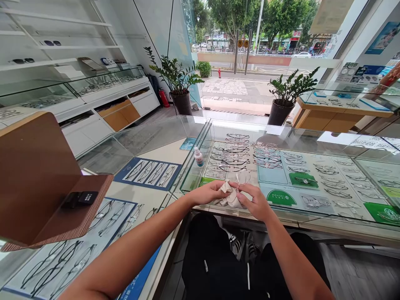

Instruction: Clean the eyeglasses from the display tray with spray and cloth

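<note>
Near the front edge of the glass display counter, my left hand point(208, 193) has its fingers closed on a crumpled pale cloth point(230, 197). Just to the right, my right hand point(254, 202) pinches a thin-framed pair of glasses point(238, 180) that stands up beside the cloth. Part of the frame is hidden by my fingers and the cloth. A small white bottle point(198, 157) with a pinkish label stands upright on the glass, up and left of my hands.
Rows of glasses point(236, 152) lie in the counter point(312, 221). At the left, a brown folding stand point(37, 175) holds a small black object point(83, 198). Two potted plants point(181, 102) point(280, 110) stand by the glass door. My knees are below the counter edge.
</note>
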Action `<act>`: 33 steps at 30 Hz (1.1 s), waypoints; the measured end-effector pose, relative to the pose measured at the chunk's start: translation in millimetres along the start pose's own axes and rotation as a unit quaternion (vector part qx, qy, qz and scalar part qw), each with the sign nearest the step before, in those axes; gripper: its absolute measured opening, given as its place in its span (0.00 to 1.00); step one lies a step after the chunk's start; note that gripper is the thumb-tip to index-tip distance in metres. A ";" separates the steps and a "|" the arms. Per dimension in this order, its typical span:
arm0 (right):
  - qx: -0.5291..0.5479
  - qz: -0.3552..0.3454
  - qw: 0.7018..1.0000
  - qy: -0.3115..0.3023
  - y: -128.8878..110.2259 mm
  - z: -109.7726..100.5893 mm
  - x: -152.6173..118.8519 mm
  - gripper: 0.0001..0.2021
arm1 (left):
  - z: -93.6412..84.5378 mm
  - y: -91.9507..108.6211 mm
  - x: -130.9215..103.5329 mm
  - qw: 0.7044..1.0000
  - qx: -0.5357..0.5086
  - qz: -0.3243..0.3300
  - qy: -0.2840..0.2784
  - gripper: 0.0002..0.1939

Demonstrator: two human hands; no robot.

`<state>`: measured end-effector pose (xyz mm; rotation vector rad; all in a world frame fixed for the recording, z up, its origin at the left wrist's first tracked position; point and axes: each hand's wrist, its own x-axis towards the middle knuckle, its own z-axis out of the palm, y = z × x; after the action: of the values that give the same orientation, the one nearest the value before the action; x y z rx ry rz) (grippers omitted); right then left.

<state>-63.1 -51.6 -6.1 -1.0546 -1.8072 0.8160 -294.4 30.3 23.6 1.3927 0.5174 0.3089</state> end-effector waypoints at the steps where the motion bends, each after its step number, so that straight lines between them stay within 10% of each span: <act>1: -0.002 0.003 1.000 0.000 0.3 -0.2 0.0 0.21 | -1.8 -0.4 0.0 1.000 -0.008 -0.004 -0.018 0.24; 33: -0.035 0.001 0.999 -0.007 -2.3 1.9 0.1 0.23 | 2.8 -1.1 2.1 0.997 -0.040 -0.028 0.067 0.24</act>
<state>-65.6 -52.7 -5.0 -1.0971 -1.8584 0.7684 -291.2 28.8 22.5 1.2836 0.6474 0.3751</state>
